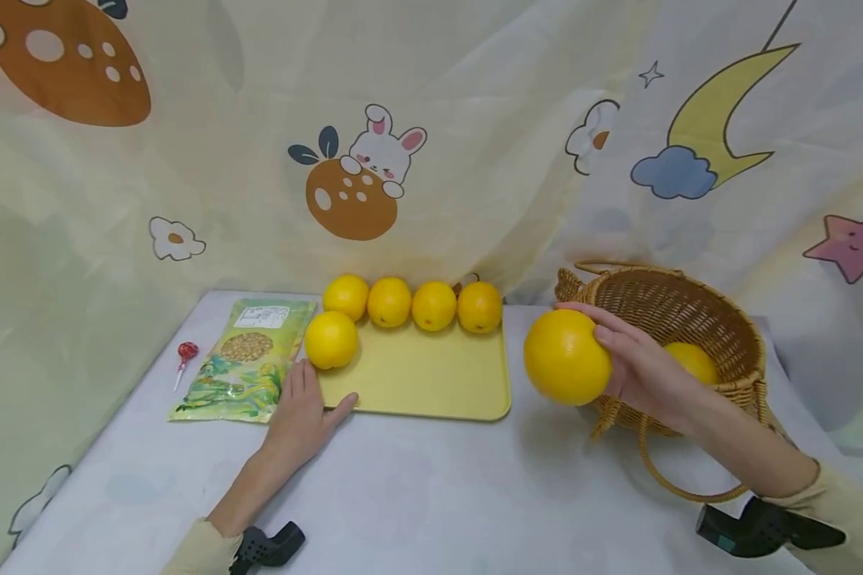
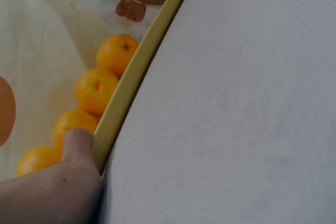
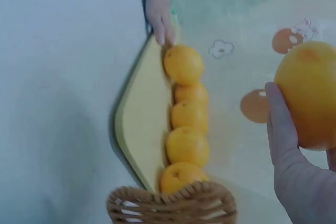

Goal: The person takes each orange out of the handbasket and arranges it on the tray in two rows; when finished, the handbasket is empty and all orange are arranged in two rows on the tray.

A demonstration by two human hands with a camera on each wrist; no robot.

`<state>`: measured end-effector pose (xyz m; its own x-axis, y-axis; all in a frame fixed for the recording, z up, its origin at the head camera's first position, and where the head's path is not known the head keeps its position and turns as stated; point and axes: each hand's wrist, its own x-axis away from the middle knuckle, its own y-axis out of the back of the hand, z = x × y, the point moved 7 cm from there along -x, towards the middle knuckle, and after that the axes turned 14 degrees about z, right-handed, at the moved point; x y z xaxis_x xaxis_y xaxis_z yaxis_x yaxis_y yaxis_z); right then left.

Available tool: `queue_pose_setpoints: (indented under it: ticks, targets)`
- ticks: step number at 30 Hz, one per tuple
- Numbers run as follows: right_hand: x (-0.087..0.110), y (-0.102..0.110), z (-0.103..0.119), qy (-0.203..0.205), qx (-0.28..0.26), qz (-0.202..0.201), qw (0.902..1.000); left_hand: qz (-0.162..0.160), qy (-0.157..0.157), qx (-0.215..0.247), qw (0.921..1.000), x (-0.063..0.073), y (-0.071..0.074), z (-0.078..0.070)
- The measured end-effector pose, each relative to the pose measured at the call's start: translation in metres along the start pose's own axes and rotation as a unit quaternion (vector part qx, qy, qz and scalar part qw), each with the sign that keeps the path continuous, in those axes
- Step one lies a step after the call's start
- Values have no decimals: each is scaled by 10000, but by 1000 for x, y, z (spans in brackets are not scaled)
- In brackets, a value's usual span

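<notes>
My right hand (image 1: 647, 371) grips an orange (image 1: 566, 357) in the air between the tray and the wicker basket (image 1: 647, 299). The right wrist view shows that orange (image 3: 310, 95) with fingers and thumb around its sides. At the front left corner of the yellow tray (image 1: 424, 379), my left hand (image 1: 298, 423) rests with its fingers extended and its thumb over the rim. Several oranges (image 1: 435, 306) form a row along the tray's back edge. One more orange (image 1: 331, 340) sits in front of the row's left end, just beyond the left fingertips.
Another orange (image 1: 693, 363) lies inside the basket, whose handle (image 1: 690, 489) hangs down onto the white table. Left of the tray are a green-yellow packet (image 1: 248, 359) and a red lollipop (image 1: 187, 351). A printed cloth (image 1: 475, 160) hangs behind the table.
</notes>
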<state>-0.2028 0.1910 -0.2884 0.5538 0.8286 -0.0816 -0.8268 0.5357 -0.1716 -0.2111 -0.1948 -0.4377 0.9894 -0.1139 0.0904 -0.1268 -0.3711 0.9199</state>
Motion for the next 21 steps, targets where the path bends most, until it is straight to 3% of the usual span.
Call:
queue_pose_setpoints:
  ticks: [5, 17, 21]
  targets:
    - [-7, -10, -14, 80, -415, 283, 9987, 42, 10, 31, 10000, 1, 1, 0]
    - [-46, -42, -28, 325, 497, 543, 9968, 30, 6, 92, 10000, 0, 2, -1]
    - [-58, -50, -32, 309, 548, 310, 9975, 33, 18, 70, 10000, 0, 1, -2]
